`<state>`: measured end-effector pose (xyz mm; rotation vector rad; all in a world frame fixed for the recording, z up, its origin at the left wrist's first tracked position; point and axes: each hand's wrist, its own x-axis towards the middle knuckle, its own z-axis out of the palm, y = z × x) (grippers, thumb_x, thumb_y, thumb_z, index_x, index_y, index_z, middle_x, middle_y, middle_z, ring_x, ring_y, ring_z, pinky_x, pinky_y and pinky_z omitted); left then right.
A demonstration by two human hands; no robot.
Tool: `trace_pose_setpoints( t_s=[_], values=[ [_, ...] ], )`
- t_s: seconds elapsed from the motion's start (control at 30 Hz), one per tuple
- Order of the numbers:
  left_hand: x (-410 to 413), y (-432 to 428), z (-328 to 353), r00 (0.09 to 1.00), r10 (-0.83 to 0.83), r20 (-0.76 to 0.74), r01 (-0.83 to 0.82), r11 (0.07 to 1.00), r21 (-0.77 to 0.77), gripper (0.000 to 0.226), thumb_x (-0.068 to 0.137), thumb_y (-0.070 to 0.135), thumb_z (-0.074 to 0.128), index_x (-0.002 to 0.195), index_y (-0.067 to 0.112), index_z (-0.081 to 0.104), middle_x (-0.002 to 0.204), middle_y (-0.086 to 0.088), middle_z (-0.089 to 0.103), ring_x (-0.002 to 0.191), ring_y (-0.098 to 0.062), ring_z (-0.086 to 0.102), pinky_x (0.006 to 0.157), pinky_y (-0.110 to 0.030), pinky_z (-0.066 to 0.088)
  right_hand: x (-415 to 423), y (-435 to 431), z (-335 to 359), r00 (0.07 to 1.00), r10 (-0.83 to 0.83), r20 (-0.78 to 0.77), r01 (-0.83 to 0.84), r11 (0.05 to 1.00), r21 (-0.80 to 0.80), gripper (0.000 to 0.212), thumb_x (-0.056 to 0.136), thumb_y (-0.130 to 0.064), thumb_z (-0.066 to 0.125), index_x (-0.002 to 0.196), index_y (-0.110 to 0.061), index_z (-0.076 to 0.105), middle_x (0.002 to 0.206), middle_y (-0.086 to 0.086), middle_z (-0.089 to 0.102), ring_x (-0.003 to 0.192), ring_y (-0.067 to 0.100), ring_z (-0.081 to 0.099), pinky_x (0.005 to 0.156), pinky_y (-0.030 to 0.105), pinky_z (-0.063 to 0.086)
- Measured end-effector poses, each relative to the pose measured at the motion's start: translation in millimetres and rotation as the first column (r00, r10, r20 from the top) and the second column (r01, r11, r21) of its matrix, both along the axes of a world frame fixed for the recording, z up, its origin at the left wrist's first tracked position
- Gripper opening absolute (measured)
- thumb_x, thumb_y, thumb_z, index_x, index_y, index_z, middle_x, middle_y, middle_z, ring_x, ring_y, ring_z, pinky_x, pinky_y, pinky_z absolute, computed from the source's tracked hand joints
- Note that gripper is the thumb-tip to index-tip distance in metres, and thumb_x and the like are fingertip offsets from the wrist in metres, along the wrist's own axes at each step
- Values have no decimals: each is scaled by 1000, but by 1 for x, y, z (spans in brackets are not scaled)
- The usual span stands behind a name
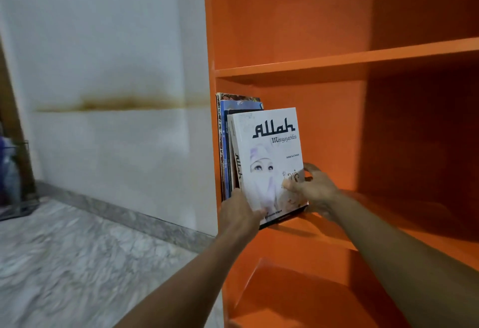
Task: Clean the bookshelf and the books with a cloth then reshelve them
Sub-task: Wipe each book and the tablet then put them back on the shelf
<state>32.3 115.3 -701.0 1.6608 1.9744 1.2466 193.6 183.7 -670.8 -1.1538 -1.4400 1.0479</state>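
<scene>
White book [269,156] cover reads "Allah Mengajariku" ("Allah" repeated on spine).

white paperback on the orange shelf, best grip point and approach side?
Grip the white paperback at its free right-hand edge, coming from the open right of the orange shelf. Its left side abuts the upright books; the right hand is there, left hand steadying the lower corner.

The bookshelf [337,63] looks like board painted orange, smooth with a soft satin sheen. The white book [272,161] has a glossy paper cover; the books [228,125] behind it show printed paper spines. The floor [77,250] is polished grey-veined marble or tile. The wall [103,42] is matt white paint with a brown stain.
</scene>
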Motion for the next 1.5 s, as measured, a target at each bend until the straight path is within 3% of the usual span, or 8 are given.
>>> trace_pose_setpoints(
  t_s=[0.13,0.23,0.43,0.73,0.93,1.1,1.27,1.5],
  values=[
    [8,10,0,996,70,-46,-69,997,23,53,77,40,80,115,15,51,108,-2,61,98,-23,61,79,-37,57,-2,23,-10,1000,4,1,-4,1000,18,31,85,-12,74,111,-8,58,105,7,67,81,15,63,64,26,52],
    [9,17,-1,989,127,-76,-123,991,55,52,78,38,80,114,16,51,108,-2,62,99,-24,60,79,-35,56,-7,39,-16,1000,5,-25,-4,1000,14,24,85,-6,72,101,-8,55,96,6,66,72,12,61,57,19,47],
    [7,16,-15,974,221,-46,-205,952,228,40,84,6,72,102,20,40,99,2,48,90,-18,55,69,-25,49,-19,55,-25,999,22,-30,-22,1000,-2,21,86,-11,69,98,-17,53,100,3,63,85,21,60,63,31,46],
    [-2,20,-23,971,230,70,-241,938,251,51,71,26,86,95,23,41,95,4,58,89,-16,59,68,-26,52,-46,66,-34,999,-40,-14,41,995,86,12,87,-1,53,86,-12,57,93,10,70,71,23,59,62,33,44],
    [-6,21,-23,974,214,78,-226,950,214,50,73,29,85,96,20,42,101,2,59,95,-16,60,54,-10,38,-52,63,-34,993,-50,103,43,996,75,41,91,-1,50,131,-10,54,109,12,69,95,28,65,74,28,45],
    [-7,22,-26,972,215,92,-230,947,222,38,82,37,76,95,20,44,98,2,60,92,-16,63,63,-16,48,-49,59,-38,978,-56,203,43,997,67,37,89,-4,52,122,-17,60,107,0,69,98,21,62,74,24,44],
    [-6,19,-26,969,223,105,-241,944,225,29,90,38,66,95,19,46,94,2,59,88,-16,62,58,-15,41,-49,50,-34,951,-82,297,57,994,93,53,87,-12,57,138,-26,52,120,1,66,110,22,59,83,22,42],
    [-8,9,-23,978,204,50,-210,963,168,32,91,31,67,104,19,40,105,-1,57,96,-17,59,61,-15,43,-53,34,-34,924,-102,369,71,993,98,30,85,-7,57,109,-21,67,102,-6,70,100,18,62,67,17,40]
  ],
)
